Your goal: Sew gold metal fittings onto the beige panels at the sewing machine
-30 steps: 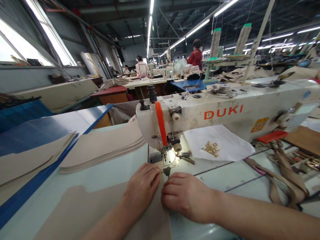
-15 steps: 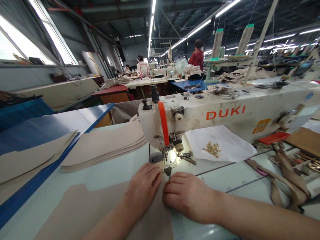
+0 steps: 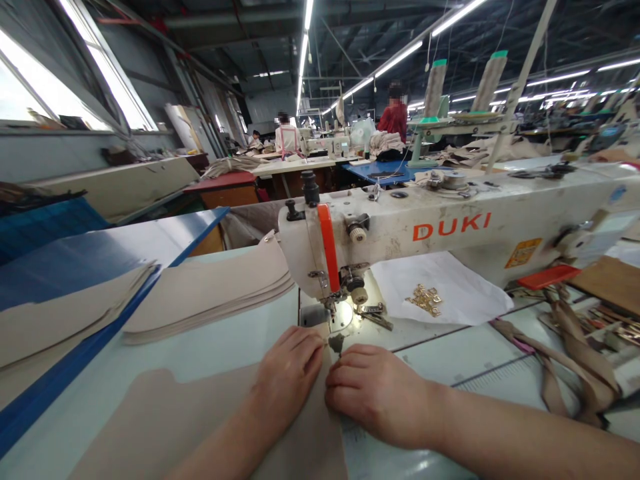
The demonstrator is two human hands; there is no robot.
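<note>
From where I stand, the beige panel (image 3: 165,417) lies flat on the tabletop (image 3: 210,355), its narrow far end pointing away from the operator toward the needle area of the sewing machine (image 3: 380,233) and its right edge running back toward the operator; the near end is out of view, so I cannot confirm the long axis. The left hand (image 3: 287,363) rests on the panel, fingers together, and the right hand (image 3: 377,393), fingers curled, sits at its right edge; the hands are slightly apart, and I cannot tell whether either pinches the material.
</note>
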